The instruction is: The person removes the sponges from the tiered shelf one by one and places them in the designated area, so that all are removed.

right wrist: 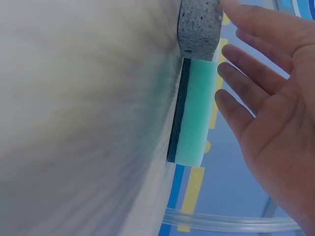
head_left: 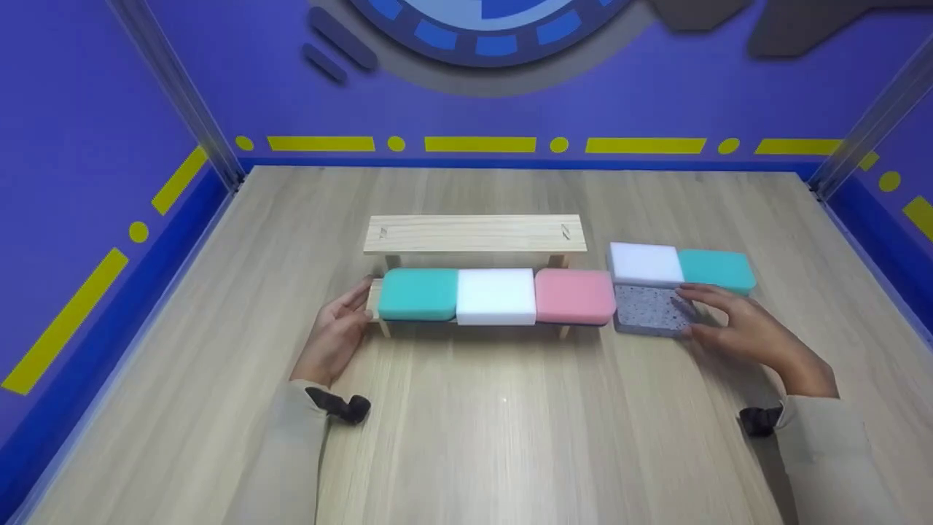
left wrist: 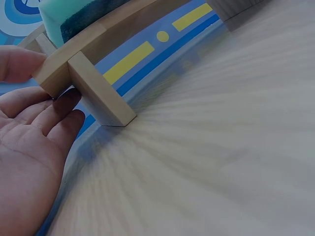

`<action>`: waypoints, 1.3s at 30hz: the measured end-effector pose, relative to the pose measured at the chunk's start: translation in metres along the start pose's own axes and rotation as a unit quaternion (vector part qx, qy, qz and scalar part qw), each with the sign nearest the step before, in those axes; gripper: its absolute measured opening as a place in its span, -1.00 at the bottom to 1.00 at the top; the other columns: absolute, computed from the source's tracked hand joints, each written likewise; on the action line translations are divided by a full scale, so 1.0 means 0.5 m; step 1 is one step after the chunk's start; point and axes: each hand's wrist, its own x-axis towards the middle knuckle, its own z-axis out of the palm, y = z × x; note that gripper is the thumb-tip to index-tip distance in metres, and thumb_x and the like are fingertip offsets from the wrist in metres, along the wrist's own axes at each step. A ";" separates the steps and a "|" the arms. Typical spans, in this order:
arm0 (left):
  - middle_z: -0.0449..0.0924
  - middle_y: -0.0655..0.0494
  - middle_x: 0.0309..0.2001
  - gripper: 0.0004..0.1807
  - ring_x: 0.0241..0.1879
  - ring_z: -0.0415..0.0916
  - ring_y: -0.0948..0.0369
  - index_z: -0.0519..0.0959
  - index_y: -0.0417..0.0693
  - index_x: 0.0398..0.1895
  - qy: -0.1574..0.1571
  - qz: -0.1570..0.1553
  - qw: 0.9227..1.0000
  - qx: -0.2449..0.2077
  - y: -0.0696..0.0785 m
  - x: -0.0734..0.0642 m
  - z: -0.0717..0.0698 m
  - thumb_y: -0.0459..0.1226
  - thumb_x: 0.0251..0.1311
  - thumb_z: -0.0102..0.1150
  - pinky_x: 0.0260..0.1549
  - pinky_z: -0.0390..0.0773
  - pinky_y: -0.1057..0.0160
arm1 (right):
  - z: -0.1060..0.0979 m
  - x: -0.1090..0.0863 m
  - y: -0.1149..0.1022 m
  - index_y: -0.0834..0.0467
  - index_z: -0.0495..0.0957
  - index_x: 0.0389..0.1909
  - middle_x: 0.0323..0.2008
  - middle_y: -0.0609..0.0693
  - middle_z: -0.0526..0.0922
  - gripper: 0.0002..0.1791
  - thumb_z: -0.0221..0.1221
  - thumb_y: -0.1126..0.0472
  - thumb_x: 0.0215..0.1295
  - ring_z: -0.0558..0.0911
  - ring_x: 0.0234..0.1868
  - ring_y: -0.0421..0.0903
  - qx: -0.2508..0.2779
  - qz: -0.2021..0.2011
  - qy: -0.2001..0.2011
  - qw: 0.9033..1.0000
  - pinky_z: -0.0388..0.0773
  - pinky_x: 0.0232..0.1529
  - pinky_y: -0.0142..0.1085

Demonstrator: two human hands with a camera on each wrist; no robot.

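Note:
My left hand grips the left end of a small wooden bench, thumb above and fingers under it in the left wrist view. On that bench stand a teal sponge, a white sponge and a pink sponge, side by side. At the right, my right hand has its thumb and index finger at the right end of a grey pitted block; whether they press it cannot be told. Its other fingers are loosely extended in the right wrist view.
Behind the sponges stands a second wooden bench. Another white sponge and a teal sponge with a dark underside lie behind the grey block. Blue walls enclose the wood-grain table at the back and sides.

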 end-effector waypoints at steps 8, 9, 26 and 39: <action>-0.06 -0.22 0.50 -0.27 0.50 -0.08 -0.02 -0.05 -0.40 0.46 0.003 0.000 1.000 -0.001 -0.003 -0.001 -0.001 -0.61 0.17 -0.17 0.15 0.40 0.50 | 0.001 0.002 -0.007 0.31 0.34 0.30 0.26 0.40 0.37 -0.38 0.24 0.18 0.25 0.34 0.25 0.39 0.002 0.010 0.025 1.000 0.30 0.13 0.27; -0.06 -0.21 0.51 -0.27 0.50 -0.07 -0.01 -0.05 -0.39 0.46 0.005 -0.002 1.000 -0.003 -0.003 -0.001 0.000 -0.60 0.18 -0.17 0.15 0.40 0.50 | 0.002 0.003 -0.009 0.31 0.34 0.30 0.26 0.39 0.38 -0.38 0.24 0.17 0.26 0.36 0.25 0.38 0.002 0.009 0.032 0.999 0.31 0.12 0.26; -0.10 -0.23 0.51 -0.27 0.50 -0.11 -0.03 -0.08 -0.41 0.46 -0.001 0.003 1.000 0.002 -0.001 -0.001 0.001 -0.61 0.19 -0.18 0.14 0.39 0.51 | 0.000 0.019 -0.052 0.19 0.34 0.34 0.29 0.36 0.36 -0.38 0.21 0.10 0.29 0.34 0.28 0.37 0.013 0.009 0.086 0.996 0.28 0.14 0.35; -0.07 -0.24 0.50 -0.27 0.49 -0.06 -0.03 -0.07 -0.41 0.46 0.007 -0.001 1.000 -0.004 -0.003 0.000 -0.001 -0.60 0.18 -0.16 0.12 0.42 0.49 | -0.004 0.043 -0.081 0.10 0.33 0.36 0.32 0.33 0.34 -0.37 0.20 0.04 0.30 0.31 0.31 0.34 0.040 0.004 0.081 0.996 0.28 0.16 0.34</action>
